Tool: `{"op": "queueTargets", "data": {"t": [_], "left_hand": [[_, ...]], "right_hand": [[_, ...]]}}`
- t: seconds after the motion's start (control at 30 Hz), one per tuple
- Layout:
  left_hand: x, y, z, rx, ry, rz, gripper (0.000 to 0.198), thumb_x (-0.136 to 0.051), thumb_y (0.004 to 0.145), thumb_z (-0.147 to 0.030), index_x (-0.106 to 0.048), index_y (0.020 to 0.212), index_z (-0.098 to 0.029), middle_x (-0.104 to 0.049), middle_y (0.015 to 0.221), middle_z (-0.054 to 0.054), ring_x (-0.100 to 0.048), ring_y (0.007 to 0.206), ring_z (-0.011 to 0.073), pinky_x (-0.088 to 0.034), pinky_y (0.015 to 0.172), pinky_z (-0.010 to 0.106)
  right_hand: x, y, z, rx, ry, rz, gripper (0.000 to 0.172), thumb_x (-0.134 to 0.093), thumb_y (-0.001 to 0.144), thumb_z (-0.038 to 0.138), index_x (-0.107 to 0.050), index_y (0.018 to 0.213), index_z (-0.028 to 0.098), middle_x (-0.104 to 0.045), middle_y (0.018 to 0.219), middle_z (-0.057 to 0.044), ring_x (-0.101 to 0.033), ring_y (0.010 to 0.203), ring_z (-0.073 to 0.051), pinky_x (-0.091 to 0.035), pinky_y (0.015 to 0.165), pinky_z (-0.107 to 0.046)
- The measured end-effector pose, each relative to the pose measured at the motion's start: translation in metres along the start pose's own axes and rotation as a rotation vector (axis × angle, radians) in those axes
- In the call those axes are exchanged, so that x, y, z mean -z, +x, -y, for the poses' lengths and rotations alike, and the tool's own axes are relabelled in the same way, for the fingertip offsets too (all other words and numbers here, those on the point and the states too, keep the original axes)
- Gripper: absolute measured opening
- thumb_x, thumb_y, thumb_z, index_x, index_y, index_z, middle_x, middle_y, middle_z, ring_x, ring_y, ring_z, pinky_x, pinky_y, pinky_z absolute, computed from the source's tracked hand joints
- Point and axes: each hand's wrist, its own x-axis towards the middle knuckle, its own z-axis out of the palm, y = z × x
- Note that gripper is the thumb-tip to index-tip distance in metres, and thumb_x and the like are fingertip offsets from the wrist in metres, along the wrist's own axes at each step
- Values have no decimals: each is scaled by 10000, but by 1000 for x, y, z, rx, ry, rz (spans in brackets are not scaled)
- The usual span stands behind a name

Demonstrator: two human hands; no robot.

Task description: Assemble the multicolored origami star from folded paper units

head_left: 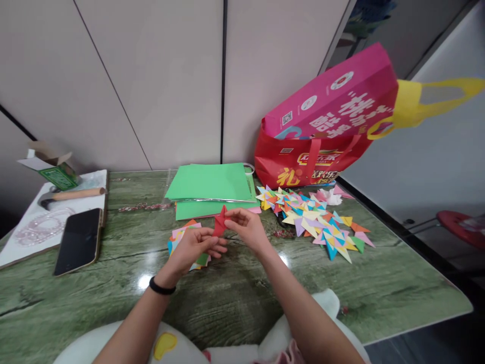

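Note:
Between my hands, above the table, is a small folded piece of red paper [220, 222] with a pointed top. My left hand [199, 246] pinches its lower end between thumb and forefinger, the other fingers loosely curled. My right hand [246, 226] grips its upper right side with the fingertips. Partly hidden behind my left hand lies a stack of coloured paper squares [203, 260]. To the right of my right hand spreads a heap of folded, pointed paper pieces [314, 217] in many colours. Just beyond my hands are green paper sheets [210, 183].
A red bag [295, 161] holding a pink box [337, 98] stands at the back right. On the left are a phone [78, 241], a wooden-handled tool [78, 194], an opened green box [58, 172] and a white board [22, 247]. The green table's [401, 293] edge runs along the right.

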Motion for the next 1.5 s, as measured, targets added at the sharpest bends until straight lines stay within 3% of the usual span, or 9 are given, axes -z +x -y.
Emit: {"op": "queueTargets", "data": {"t": [0.2,0.4,0.6,1.1,1.5], "left_hand": [[0,3,3,0,53,-34,462,-771,607,-369,-625,974,-130,-742,870,115,-704,755,222,-559,670,325],[1,7,4,-204,177,-275,416,-724,641,-399,-676,975,-157,-730,972,93,-679,881,235,-543,788,355],[3,6,3,-297,203,-467,274,-731,624,-389,-731,759,-150,-734,786,66,-666,747,203,-530,715,299],[4,8,6,-293,211,-413,279,-707,653,-380,-715,812,-151,-727,854,78,-666,799,210,-528,738,298],[4,8,6,-276,184,-383,297,-701,656,-386,-706,827,-143,-728,824,76,-670,760,206,-542,658,282]], "right_hand": [[-1,0,2,-1,13,48,288,-722,588,232,-581,834,183,-686,788,-4,-648,755,-155,-512,738,-301],[-5,-2,0,-32,-87,100,317,-701,608,229,-530,873,193,-686,775,-5,-658,717,-159,-506,673,-290],[-10,-6,0,2,-237,202,147,-665,655,215,-596,779,176,-665,768,2,-618,695,-130,-482,648,-258],[-15,-9,3,18,-287,220,192,-654,686,188,-610,873,181,-688,833,-25,-642,712,-145,-481,616,-253],[-15,-9,1,-9,-290,242,191,-610,712,149,-608,902,150,-693,877,-57,-653,742,-158,-501,669,-273]]}}
